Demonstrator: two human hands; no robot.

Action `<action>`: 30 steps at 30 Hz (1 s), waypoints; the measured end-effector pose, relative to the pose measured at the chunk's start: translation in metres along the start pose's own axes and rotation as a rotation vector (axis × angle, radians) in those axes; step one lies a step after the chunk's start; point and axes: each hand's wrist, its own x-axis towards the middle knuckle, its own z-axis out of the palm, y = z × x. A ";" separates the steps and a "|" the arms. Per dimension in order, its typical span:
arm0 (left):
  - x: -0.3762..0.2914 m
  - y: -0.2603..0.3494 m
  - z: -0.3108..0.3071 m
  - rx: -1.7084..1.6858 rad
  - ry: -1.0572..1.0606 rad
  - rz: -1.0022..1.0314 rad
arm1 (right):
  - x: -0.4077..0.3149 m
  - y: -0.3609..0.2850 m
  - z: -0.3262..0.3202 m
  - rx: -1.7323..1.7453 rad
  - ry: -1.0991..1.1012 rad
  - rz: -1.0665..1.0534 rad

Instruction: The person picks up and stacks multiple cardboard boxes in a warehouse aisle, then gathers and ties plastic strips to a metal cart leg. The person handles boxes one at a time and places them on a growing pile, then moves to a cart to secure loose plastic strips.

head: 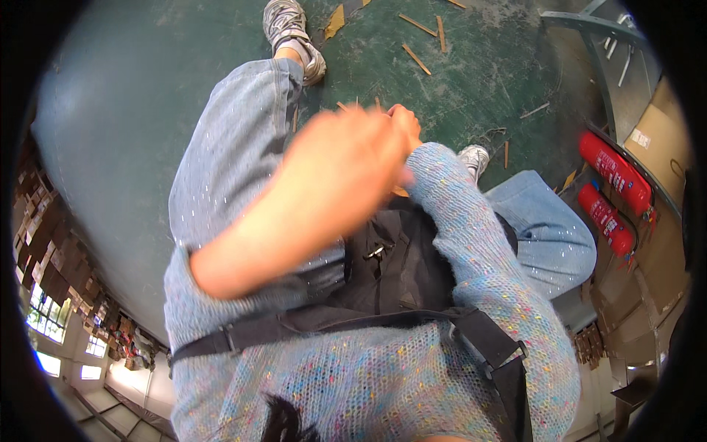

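Blurred and close to the camera, my left hand reaches across the middle of the view, bent at the wrist. Behind its fingers, my right hand is partly hidden; its fingers look curled. Whether either hand holds anything cannot be told. A black fabric bag with a metal clasp lies in my lap below the hands. Thin wooden strips lie on the green floor beyond them, with the ends of several strips showing just past my left hand.
My legs are spread on the floor, a sneaker at the upper left. At the right lie two red fire extinguishers, near a metal frame and cardboard. Stacked cartons line the far left.
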 end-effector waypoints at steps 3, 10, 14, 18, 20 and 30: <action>-0.017 0.019 0.006 -0.033 -0.297 -0.058 | 0.015 -0.011 0.019 -0.115 0.073 -0.009; -0.023 0.025 0.005 0.058 -0.304 -0.035 | 0.015 -0.008 0.040 -0.077 0.212 -0.093; -0.022 0.028 0.007 0.126 -0.331 -0.033 | 0.011 -0.006 0.041 -0.089 0.255 -0.193; -0.022 0.032 0.020 0.201 -0.320 -0.002 | 0.005 -0.008 0.040 -0.063 0.280 -0.215; -0.021 0.035 0.027 0.195 -0.322 -0.006 | 0.008 -0.009 0.035 -0.032 0.292 -0.212; -0.011 0.042 0.041 0.214 -0.314 0.035 | 0.102 0.007 -0.045 0.904 0.369 -0.248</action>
